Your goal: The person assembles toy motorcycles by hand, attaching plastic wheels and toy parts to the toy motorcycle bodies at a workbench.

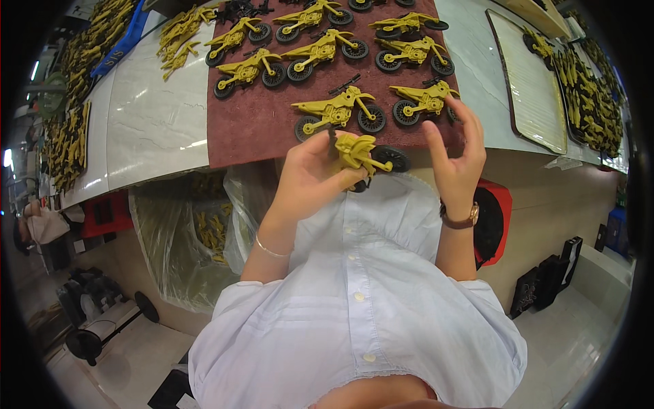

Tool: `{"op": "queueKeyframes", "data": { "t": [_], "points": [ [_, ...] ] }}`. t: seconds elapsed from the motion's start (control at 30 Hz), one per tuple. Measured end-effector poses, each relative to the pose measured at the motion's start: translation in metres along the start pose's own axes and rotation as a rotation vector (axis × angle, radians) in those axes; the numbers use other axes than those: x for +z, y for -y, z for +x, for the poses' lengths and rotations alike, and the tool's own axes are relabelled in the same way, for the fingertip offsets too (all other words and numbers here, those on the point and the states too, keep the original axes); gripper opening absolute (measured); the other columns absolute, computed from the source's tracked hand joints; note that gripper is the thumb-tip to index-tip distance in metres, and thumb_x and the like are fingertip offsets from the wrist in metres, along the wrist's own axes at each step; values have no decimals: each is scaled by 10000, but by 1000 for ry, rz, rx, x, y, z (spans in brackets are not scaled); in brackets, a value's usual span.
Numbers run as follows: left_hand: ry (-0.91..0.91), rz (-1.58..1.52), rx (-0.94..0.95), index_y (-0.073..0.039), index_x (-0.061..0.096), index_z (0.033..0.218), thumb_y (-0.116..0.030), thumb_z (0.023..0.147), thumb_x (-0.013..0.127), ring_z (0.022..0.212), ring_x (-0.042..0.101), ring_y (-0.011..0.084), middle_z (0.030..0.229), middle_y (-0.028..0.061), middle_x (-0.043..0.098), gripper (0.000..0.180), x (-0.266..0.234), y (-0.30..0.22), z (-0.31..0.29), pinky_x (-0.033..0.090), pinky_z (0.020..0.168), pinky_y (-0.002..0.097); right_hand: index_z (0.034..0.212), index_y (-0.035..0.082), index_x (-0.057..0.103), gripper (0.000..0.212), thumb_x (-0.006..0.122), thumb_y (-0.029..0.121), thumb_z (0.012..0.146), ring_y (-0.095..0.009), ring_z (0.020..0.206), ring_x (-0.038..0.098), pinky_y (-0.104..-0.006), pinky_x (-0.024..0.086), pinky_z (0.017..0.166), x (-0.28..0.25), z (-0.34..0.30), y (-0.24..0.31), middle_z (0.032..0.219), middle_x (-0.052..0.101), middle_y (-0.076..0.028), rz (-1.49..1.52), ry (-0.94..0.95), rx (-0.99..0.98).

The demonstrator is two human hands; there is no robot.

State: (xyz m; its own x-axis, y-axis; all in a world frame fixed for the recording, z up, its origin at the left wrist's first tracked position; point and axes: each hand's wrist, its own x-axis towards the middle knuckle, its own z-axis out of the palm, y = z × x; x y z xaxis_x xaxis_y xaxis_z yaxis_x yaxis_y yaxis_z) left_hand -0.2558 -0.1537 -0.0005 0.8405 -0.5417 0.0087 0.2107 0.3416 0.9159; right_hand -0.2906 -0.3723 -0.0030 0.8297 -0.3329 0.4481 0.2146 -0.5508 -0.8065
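A person in a pale blue, button-front cloth shirt (pixel 357 313) works at a table (pixel 153 136) with a glossy, pale, grey-veined top, a thin bracelet (pixel 274 252) on the left wrist and a brown-strapped watch (pixel 461 217) on the right. Just off the table's near edge, above the shirt front, the left hand (pixel 303 178) has its grip clamped, thumb and fingers, on a mustard-yellow toy motorcycle with black wheels (pixel 355 146). The toy is tilted, its molded body partly covered by the fingers; one black wheel juts to the right beside a rounded yellow tip, a dark part shows beneath, and a slim black piece stands at its left. The right hand (pixel 458 160) has its grip apart, thumb and fingers spread, a fingertip overlapping the near right yellow motorcycle (pixel 419 99) on a dark red cloth (pixel 245 133); whether they touch cannot be told. Just beside it lies the near left yellow motorcycle (pixel 330 109), with black spoked wheels. Behind them, more yellow motorcycles (pixel 317 49) lie in uneven rows. Farther out, loose yellow parts (pixel 180 41) lie at left near a blue crate (pixel 121 42); at right, a shallow white tray (pixel 531 88) lies beside a dense yellow-and-black pile (pixel 589 102).
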Motion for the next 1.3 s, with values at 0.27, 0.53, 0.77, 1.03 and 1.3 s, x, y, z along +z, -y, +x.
{"op": "queueKeyframes", "data": {
  "t": [0.27, 0.53, 0.77, 1.03, 1.3],
  "points": [
    [4, 1399, 346, 13, 606, 1037, -171, 676, 737, 963, 556, 304, 1061, 137, 588, 425, 1, -40, 47, 419, 850, 376, 1216, 1, 492, 655, 779, 203, 663, -269, 956, 549, -374, 444, 815, -32, 38, -27, 1064, 563, -139, -297, 150, 136],
    [87, 1292, -148, 19, 495, 1165, -332, 571, 782, 1018, 537, 330, 1080, 188, 582, 747, -13, -46, 66, 387, 876, 407, 943, -17, 616, 349, 770, 102, 653, -179, 780, 588, -290, 480, 727, -55, 67, -22, 859, 588, -90, 16, 352, 245],
    [94, 1266, -60, 34, 556, 969, -204, 529, 813, 798, 603, 275, 914, 168, 613, 563, 0, -63, 74, 476, 718, 324, 920, -3, 601, 381, 789, 164, 635, -243, 870, 579, -331, 474, 747, -18, 108, -44, 951, 573, -109, 41, 242, 87],
    [167, 1477, 306, -45, 607, 933, -201, 485, 803, 1190, 402, 338, 1281, 149, 438, 513, 26, -66, 101, 326, 968, 452, 816, 21, 532, 348, 778, 125, 593, -292, 1043, 553, -344, 447, 870, -18, 118, -46, 1141, 562, -141, 1, 392, -11],
    [482, 1580, 246, -47, 670, 981, -326, 439, 813, 1097, 403, 330, 1239, 168, 451, 626, 46, -63, 145, 311, 962, 430, 998, 11, 570, 403, 763, 127, 663, -315, 1136, 514, -363, 433, 924, -45, 101, -53, 1271, 509, -152, 73, 444, -182]
  ]
}}
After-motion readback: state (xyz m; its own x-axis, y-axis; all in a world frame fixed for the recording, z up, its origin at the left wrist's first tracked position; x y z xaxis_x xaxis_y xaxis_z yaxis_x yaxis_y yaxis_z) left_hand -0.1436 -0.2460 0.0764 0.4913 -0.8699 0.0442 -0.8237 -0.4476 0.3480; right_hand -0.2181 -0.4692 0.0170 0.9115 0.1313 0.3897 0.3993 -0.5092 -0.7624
